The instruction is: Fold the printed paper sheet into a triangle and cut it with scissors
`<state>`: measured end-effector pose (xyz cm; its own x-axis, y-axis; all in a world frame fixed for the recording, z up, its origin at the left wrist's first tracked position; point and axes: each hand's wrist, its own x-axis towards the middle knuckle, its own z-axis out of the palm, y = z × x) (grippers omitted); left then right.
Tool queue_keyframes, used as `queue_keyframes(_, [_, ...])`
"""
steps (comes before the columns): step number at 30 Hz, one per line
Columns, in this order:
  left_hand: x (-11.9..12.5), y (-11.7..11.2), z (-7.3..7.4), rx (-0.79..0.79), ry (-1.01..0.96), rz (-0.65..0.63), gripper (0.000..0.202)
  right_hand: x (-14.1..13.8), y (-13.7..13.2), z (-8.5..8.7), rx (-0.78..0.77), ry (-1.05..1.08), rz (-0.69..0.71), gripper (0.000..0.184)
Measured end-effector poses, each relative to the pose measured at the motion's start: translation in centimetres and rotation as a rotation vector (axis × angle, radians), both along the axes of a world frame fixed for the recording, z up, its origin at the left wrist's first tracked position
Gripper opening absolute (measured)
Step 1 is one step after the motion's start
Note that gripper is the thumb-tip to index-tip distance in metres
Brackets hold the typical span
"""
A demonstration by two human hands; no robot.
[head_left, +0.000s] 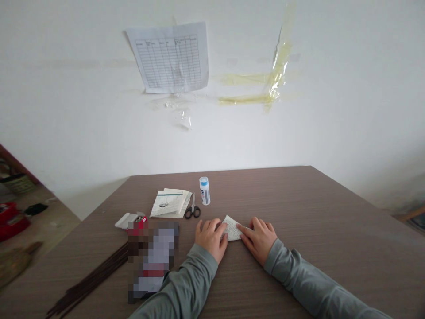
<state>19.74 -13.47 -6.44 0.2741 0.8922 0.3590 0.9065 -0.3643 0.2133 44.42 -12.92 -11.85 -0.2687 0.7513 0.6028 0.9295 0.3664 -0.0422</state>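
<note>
A small piece of printed paper [232, 230], folded to a pointed shape, lies on the brown table between my hands. My left hand [211, 239] has its thumb and index finger on the paper's left edge, with the other fingers curled beside it. At the right corner, the index finger and thumb of my right hand [260, 241] press the paper against the tabletop. Beyond my left hand lie scissors [193, 210] with black handles. Next to them stands an upright glue stick [205, 192] with a blue and white label and a clear cap.
A stack of printed papers [168, 204] lies left of the scissors. Nearer me are an opened red and white box [137, 223], a bundle of thin dark brown sticks [96, 272] and a blurred, phone-like slab [154, 257] beside my left sleeve. The white wall [232, 141] borders the table's back edge.
</note>
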Motion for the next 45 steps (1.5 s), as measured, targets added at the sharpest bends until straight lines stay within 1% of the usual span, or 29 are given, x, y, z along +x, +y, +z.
queue_keyframes(3, [0.3,0.6,-0.4,-0.080,-0.018,-0.068,0.059,0.5,-0.1,0.6,-0.032,-0.023,0.047,0.040])
queue_keyframes(6, [0.5,1.1,-0.8,-0.154,-0.004,-0.121,0.061,0.5,0.0,0.5,-0.016,-0.026,0.034,0.038])
queue_keyframes(9, [0.4,1.3,-1.0,-0.156,-0.013,-0.104,0.059,0.4,0.0,0.3,0.003,-0.014,-0.001,0.034])
queue_keyframes(13, [0.2,1.4,-1.0,-0.209,-0.007,-0.122,0.059,0.7,-0.1,0.7,-0.036,-0.037,0.059,0.037])
queue_keyframes(17, [0.6,1.2,-1.1,-0.171,-0.006,-0.091,0.060,0.9,-0.1,1.2,-0.047,-0.032,0.050,0.035])
queue_keyframes(20, [0.7,1.1,-1.2,-0.156,0.005,-0.074,0.060,1.0,-0.1,1.1,-0.051,-0.040,0.068,0.035])
queue_keyframes(23, [0.4,1.2,-1.1,-0.188,0.003,-0.100,0.060,1.2,-0.1,0.9,-0.061,-0.036,0.079,0.035])
queue_keyframes(27, [-0.1,1.5,-0.5,-0.259,0.008,-0.141,0.064,1.3,-0.1,0.7,-0.070,-0.025,0.082,0.038])
queue_keyframes(32, [0.0,1.4,0.4,-0.340,0.043,-0.113,0.067,1.1,-0.1,0.9,-0.149,-0.020,0.045,0.039])
queue_keyframes(36, [0.2,1.2,1.1,-0.356,0.053,-0.100,0.066,0.9,-0.3,1.2,-0.209,-0.011,0.044,0.042])
queue_keyframes(39, [0.5,0.9,2.0,-0.361,0.051,-0.094,0.065,0.9,-0.3,1.5,-0.246,0.006,0.037,0.044])
queue_keyframes(43, [1.0,0.5,3.5,-0.425,0.073,-0.070,0.066,0.7,-0.4,2.3,-0.302,0.044,0.013,0.043])
queue_keyframes(45, [1.1,0.4,3.8,-0.447,0.074,-0.065,0.067,0.4,-0.6,2.7,-0.334,0.065,0.001,0.042])
